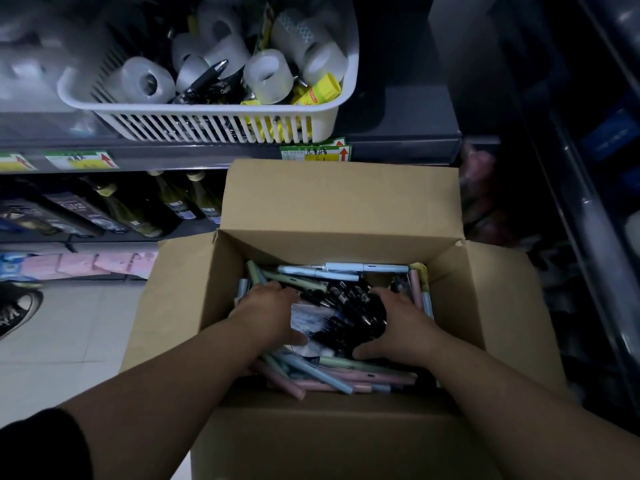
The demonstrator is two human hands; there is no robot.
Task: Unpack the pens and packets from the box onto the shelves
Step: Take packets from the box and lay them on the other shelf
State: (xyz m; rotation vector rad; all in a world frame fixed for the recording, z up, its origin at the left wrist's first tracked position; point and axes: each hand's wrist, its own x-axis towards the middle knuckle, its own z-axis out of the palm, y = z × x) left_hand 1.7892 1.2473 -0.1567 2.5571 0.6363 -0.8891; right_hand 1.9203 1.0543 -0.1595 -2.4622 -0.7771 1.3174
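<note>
left hand (268, 313) and right hand (403, 329) lie palm-down, thumbs pointing inward.

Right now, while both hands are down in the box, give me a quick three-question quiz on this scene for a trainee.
1. True or false: the left hand and the right hand are both inside the cardboard box.
2. What lies between the two hands? A scissors, B black pens, C notebooks.
3. What mostly fills the white basket on the shelf?
Key: 1 true; 2 B; 3 tape rolls.
</note>
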